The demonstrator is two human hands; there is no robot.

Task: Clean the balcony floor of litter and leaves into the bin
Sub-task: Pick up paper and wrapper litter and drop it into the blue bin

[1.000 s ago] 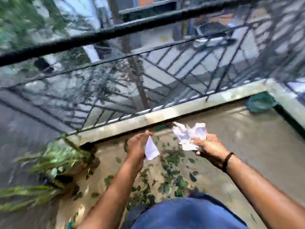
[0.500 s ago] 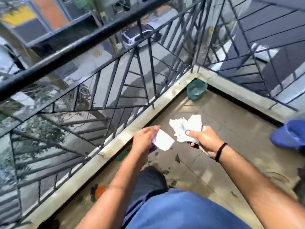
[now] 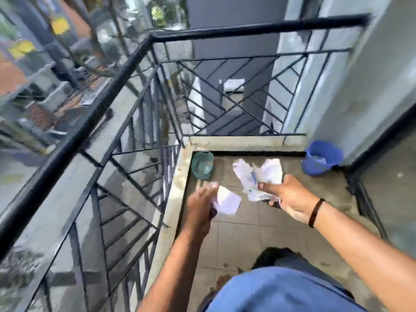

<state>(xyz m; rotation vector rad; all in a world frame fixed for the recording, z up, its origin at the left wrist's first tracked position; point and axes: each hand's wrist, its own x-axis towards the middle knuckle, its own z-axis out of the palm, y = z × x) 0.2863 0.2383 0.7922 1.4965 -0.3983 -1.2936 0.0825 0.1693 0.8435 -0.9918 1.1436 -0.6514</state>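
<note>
Crumpled paper litter is gripped in the right hand, fanned upward toward the far railing, above the tiled floor. A blue bin stands in the far right corner, a green bowl in the left one. A smaller folded white scrap is pinched by the left hand; both arms are extended forward.

Crumpled white paper, glossy black metal railing, matt grey floor tiles, blue plastic bucket.
</note>
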